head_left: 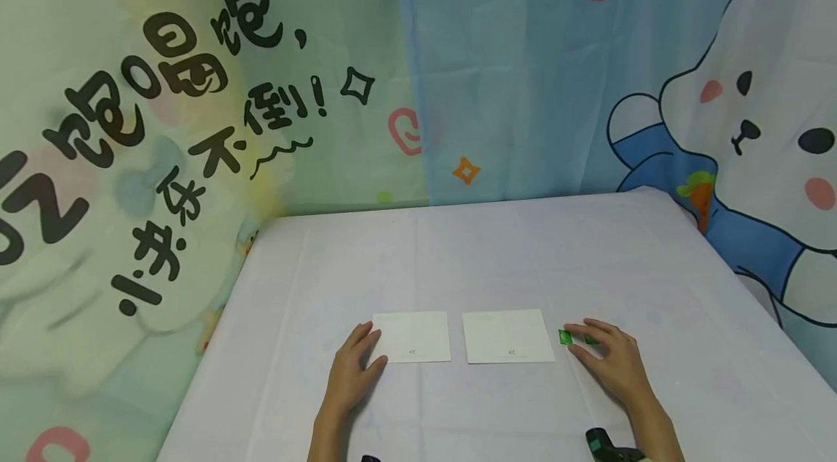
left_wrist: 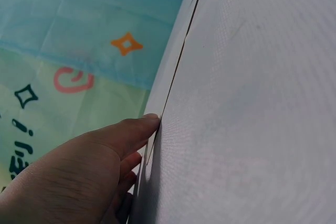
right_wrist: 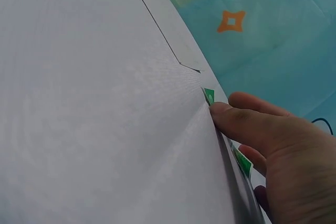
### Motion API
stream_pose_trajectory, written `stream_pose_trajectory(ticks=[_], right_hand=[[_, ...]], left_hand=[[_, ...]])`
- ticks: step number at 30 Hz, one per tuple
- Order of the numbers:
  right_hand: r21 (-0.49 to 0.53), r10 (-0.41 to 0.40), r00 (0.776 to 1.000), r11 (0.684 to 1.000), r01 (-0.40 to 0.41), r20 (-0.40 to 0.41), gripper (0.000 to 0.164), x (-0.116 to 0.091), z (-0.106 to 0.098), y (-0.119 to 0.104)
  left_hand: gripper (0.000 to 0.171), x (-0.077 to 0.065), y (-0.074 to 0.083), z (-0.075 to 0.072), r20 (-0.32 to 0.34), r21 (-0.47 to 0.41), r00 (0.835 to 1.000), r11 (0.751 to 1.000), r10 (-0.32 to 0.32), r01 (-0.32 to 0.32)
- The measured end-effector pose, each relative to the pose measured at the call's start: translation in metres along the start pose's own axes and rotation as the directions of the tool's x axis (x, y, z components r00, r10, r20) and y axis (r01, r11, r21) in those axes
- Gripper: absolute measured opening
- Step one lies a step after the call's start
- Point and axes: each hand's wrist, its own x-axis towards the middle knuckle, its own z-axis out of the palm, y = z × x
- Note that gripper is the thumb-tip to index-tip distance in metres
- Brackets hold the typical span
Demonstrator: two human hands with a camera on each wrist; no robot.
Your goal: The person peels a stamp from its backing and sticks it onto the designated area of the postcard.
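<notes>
Two white cards, the left one [head_left: 415,337] and the right one [head_left: 508,336], lie flat side by side on the white-covered table, each with small faint marks near its lower edge. My left hand [head_left: 353,371] rests at the left card's left side, thumb and fingers spread along its edge. Two small green stamp-like pieces lie right of the cards. The nearer-to-card green piece [head_left: 565,337] sits between the thumb and index fingertips of my right hand [head_left: 615,364], which touches it in the right wrist view. The other green piece [right_wrist: 243,162] is partly hidden under that hand.
White cloth covers the table [head_left: 458,258]. Printed curtains [head_left: 510,70] with lettering, hearts and a cartoon animal hang behind and along the sides. A black device [head_left: 608,446] shows near my right wrist, and the tip of another dark object [head_left: 370,458] near the left.
</notes>
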Motion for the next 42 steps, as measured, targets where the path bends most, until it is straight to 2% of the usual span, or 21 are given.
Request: stream_pose_trajectory(ticks=[19, 27, 33, 42], right_hand=[[0.01, 0.016, 1.0, 1.0, -0.016, -0.015, 0.028, -0.0013, 0.0053, 0.0035], [0.007, 0.042, 0.999, 0.999, -0.042, -0.011, 0.026, -0.0014, 0.0056, 0.0056], [-0.011, 0.086, 0.996, 0.996, -0.087, -0.035, 0.023, -0.0013, 0.0042, 0.0036], [0.011, 0.1, 0.994, 0.995, -0.1, -0.046, 0.022, -0.0007, 0.0028, 0.0019]], left_hand=[[0.047, 0.0, -0.0031, -0.0001, 0.02, 0.019, 0.999, 0.999, -0.039, 0.039], [0.046, 0.0016, 0.0001, -0.0015, 0.012, 0.0, 1.0, 1.0, -0.013, 0.013], [0.045, 0.002, 0.0013, -0.0012, 0.01, 0.0, 1.0, 1.0, -0.014, 0.014], [0.045, 0.0011, 0.004, -0.001, -0.007, 0.022, 1.0, 0.999, -0.031, 0.031]])
